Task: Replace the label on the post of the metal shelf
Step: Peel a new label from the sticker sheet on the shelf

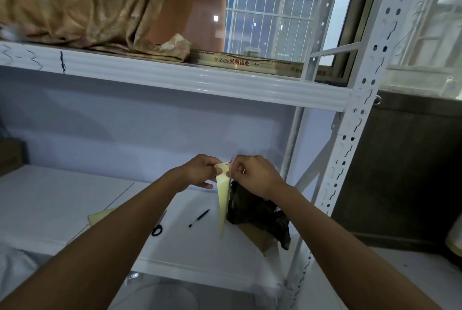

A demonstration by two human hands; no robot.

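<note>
A pale yellow label sheet (pixel 223 194) hangs edge-on between my hands above the lower shelf board, with a bit of red writing near its top. My left hand (pixel 200 172) pinches its upper left edge. My right hand (pixel 255 174) pinches the top right corner, fingers closed on a thin layer there. The white perforated shelf post (pixel 355 119) rises to the right of my hands, well apart from the sheet. I see no label on the visible part of the post.
On the lower shelf board (pixel 50 199) lie a black pen (pixel 199 218), black-handled scissors (pixel 158 228), another yellow sheet (pixel 100 216) and a black plastic bag (pixel 260 212) over cardboard. The upper shelf beam (pixel 175 77) carries crumpled fabric (pixel 82 4). A barred window stands behind.
</note>
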